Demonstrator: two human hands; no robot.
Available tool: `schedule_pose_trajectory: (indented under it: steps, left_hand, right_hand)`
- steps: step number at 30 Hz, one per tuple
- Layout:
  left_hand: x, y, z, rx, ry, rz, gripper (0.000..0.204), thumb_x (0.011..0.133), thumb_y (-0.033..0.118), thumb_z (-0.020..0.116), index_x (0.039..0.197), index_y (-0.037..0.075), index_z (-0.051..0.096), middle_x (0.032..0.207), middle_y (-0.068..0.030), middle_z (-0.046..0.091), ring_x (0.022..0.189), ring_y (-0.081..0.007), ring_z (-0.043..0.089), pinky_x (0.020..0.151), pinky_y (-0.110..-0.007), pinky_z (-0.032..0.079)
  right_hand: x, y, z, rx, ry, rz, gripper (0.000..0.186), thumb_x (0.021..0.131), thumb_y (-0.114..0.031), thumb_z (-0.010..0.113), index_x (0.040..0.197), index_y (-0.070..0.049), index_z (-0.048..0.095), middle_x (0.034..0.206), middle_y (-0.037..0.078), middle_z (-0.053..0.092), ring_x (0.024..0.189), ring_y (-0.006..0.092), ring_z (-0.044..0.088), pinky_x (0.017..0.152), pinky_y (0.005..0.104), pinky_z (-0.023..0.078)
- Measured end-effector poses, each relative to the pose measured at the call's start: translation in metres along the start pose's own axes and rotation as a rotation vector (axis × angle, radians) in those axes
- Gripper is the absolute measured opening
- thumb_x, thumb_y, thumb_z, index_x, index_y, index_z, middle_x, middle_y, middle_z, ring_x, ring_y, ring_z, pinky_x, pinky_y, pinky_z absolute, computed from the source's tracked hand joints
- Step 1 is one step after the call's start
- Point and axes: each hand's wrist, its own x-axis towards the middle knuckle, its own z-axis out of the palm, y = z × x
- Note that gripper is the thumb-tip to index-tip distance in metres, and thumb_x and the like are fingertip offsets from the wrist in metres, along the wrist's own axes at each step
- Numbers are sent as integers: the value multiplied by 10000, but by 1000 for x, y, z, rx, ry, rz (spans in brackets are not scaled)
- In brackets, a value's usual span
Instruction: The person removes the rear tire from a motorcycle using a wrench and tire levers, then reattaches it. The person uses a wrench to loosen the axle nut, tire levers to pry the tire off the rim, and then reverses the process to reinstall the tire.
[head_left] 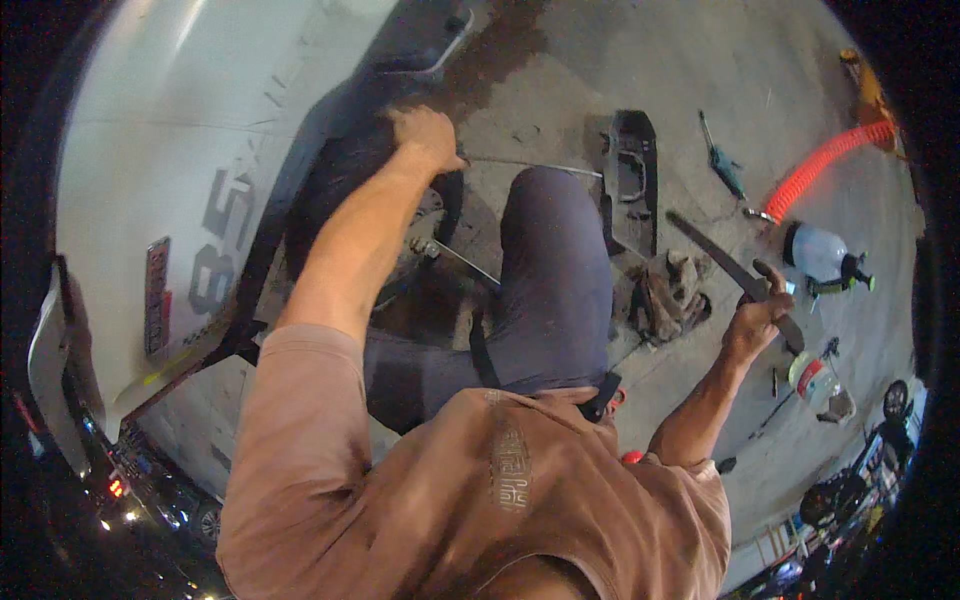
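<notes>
My left hand (425, 138) rests on the upper part of a black tire (330, 185) beside the vehicle's dark wheel arch, fingers apart. Under my left forearm are the hub (425, 247) and a thin metal rod (470, 263) angled out from it. My right hand (760, 320) grips a long, flat, dark metal bar (715, 255), held out to the right over the concrete floor. Near that hand lie a crumpled grimy rag or gloves (670, 300) and a clear plastic container (810, 376). My bent knee (545, 215) is between the two hands.
A white vehicle body (140, 180) fills the left. On the concrete floor (760, 150) are a black trim piece (645, 180), a teal-handled tool (726, 170), a red coiled hose (820, 170) and a spray bottle (815, 250). Parked vehicles (895, 400) show at the lower right rim.
</notes>
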Motion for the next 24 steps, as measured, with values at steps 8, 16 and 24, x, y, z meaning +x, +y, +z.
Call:
schedule_pose_trajectory:
  steps: [8,16,24]
  left_hand:
    - [24,-15,12,54,85,304,585,792,541,643,1078,31,652,1037,-154,686,992,-309,660,811,-482,525]
    - [28,-23,10,131,119,391,568,813,530,602,1034,12,676,1000,-186,693,963,-359,664,844,-464,534]
    - [28,-28,3,155,88,455,589,825,562,554,1011,19,689,966,-202,695,918,-365,673,821,-475,537]
  right_hand:
    - [-25,6,-42,398,-173,667,518,991,-470,453,1148,3,592,734,32,517,611,106,449,509,272,373]
    - [-66,-88,-17,544,-805,69,453,838,-369,562,972,48,675,1035,258,680,997,332,671,888,374,502]
    - [-150,-88,-2,488,-1081,742,555,838,91,464,1379,-26,430,1137,177,649,934,215,659,879,323,498]
